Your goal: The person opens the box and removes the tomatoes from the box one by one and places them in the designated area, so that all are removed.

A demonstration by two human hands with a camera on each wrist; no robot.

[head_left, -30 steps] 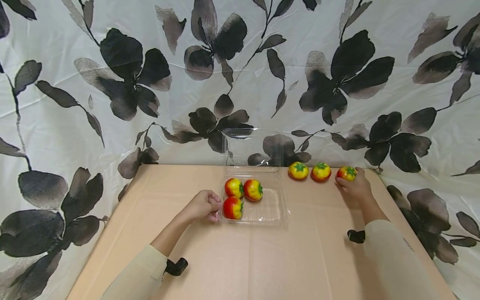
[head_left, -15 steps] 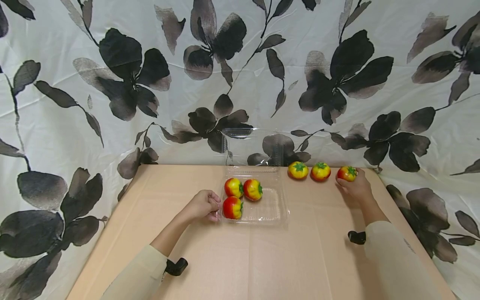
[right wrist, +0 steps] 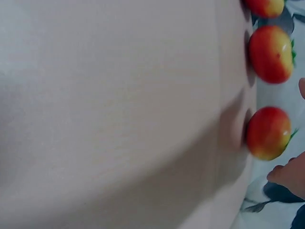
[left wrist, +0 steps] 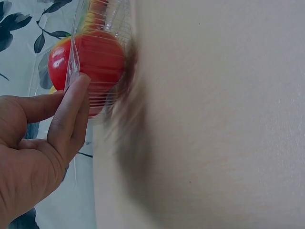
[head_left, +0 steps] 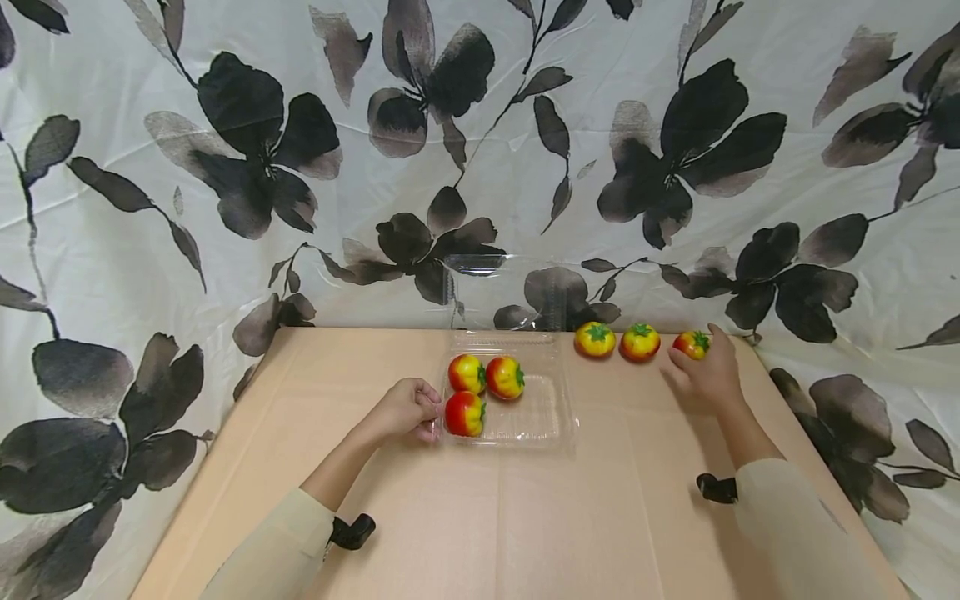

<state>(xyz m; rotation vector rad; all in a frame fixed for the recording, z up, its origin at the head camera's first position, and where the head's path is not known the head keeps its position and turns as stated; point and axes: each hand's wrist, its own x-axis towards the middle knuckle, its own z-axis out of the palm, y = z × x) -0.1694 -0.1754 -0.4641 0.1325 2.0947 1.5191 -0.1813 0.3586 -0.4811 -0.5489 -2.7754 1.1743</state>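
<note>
My left hand (head_left: pixel 408 410) pinches the left rim of a clear plastic hinged container (head_left: pixel 543 417), whose lid (head_left: pixel 506 292) stands raised at the back. In the left wrist view, thumb and fingers (left wrist: pixel 71 107) meet at the rim beside a red fruit (left wrist: pixel 101 57). Three red-and-yellow fruits with green leafy tops, one of them the front fruit (head_left: pixel 465 414), fill the container's left side. My right hand (head_left: pixel 712 367) is spread around the rightmost fruit (head_left: pixel 690 343) on the table. In the right wrist view, gaps show between this fruit (right wrist: pixel 269 133) and the fingers (right wrist: pixel 290 176).
Two more such fruits, a left one (head_left: pixel 595 340) and a middle one (head_left: pixel 640 342), stand in a row along the back edge, right of the container. Behind the light wooden-toned table (head_left: pixel 570 525) hangs a floral cloth (head_left: pixel 555 50).
My right hand has loosened from the rightmost fruit, its fingers spreading away; the fruit stays in place. My left hand stays at the container's rim.
</note>
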